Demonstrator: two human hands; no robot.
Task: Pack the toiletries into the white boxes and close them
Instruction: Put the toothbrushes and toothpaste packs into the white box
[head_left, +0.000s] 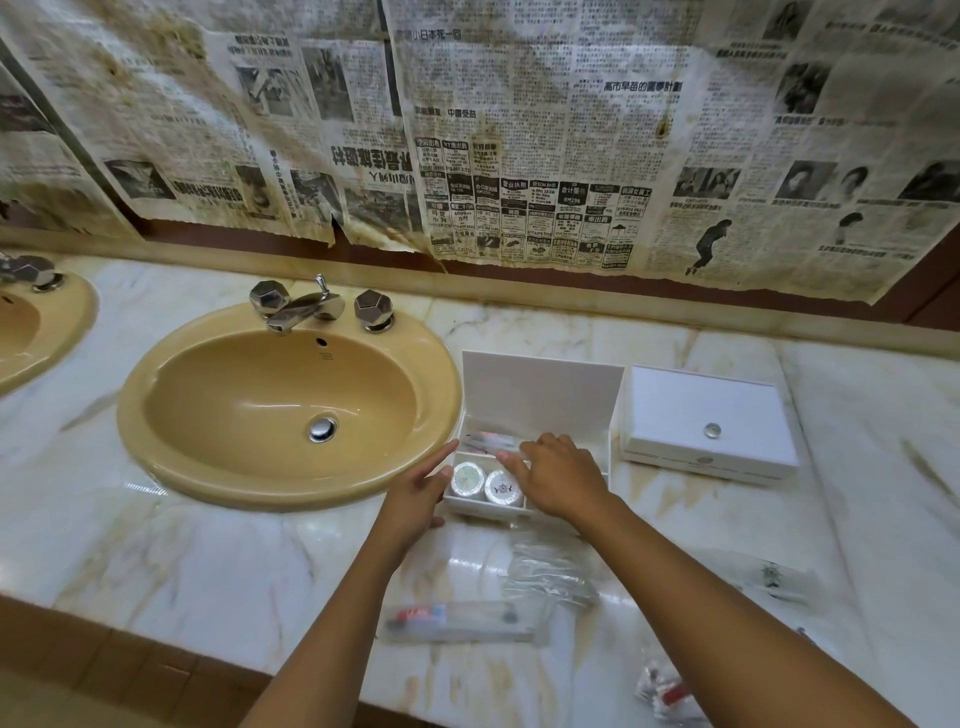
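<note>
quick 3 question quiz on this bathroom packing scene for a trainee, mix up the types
1. True or false: the box on the right is closed.
2. How many round wrapped items sit in the open box's front-left compartment? A) one B) two C) four
3. Which item lies on the counter nearest the front edge, left of the right forearm?

Key
1. True.
2. B, two round wrapped items.
3. The bagged toothbrush kit.

Marble counter (218, 561), white with tan veining, set with a tan oval sink (270, 405). Resting on it: open white box (530, 410) just beside the sink, closed white box (709, 421) to its right. Nearer the front edge, a bagged toothbrush kit (462, 621), crumpled clear wrappers (550, 569) and another small packet (667, 691).
</note>
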